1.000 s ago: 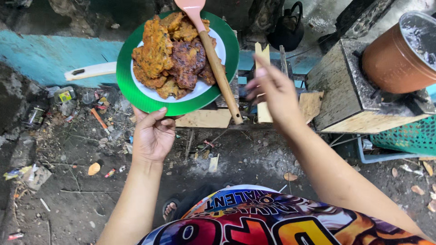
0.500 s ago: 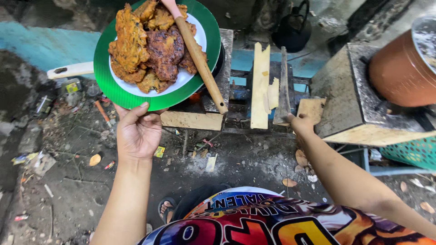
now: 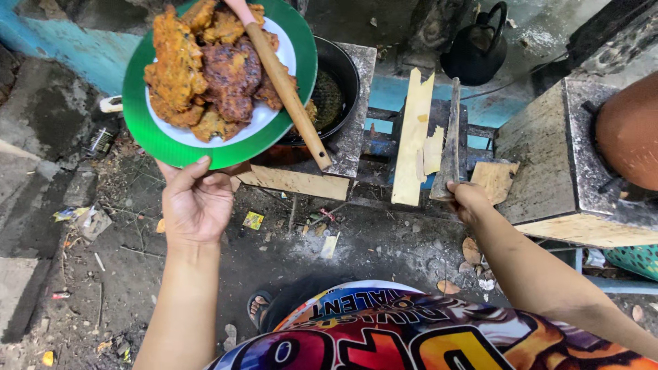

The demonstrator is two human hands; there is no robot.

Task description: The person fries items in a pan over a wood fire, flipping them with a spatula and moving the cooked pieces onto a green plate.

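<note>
My left hand [image 3: 195, 203] grips the near rim of a green-edged white plate [image 3: 168, 147] held up over the ground. Several brown fried fritters [image 3: 219, 75] are piled on it, and a wooden-handled spatula [image 3: 284, 85] rests across them, handle pointing down to the right. My right hand [image 3: 467, 199] is closed around the near end of a grey wooden stick [image 3: 451, 137] lying on a low stove frame. A black frying pan [image 3: 332, 89] sits just behind the plate.
A pale wooden plank [image 3: 413, 137] lies beside the stick. A black kettle [image 3: 478, 51] stands behind. A concrete stove block [image 3: 555, 164] with a brown pot [image 3: 630, 130] is at right. Dirt ground with litter [image 3: 89, 219] lies below.
My right hand dropped from mid-air to the stick's near end and closed on it. The plate stayed in my left hand while the view shifted toward the pan.
</note>
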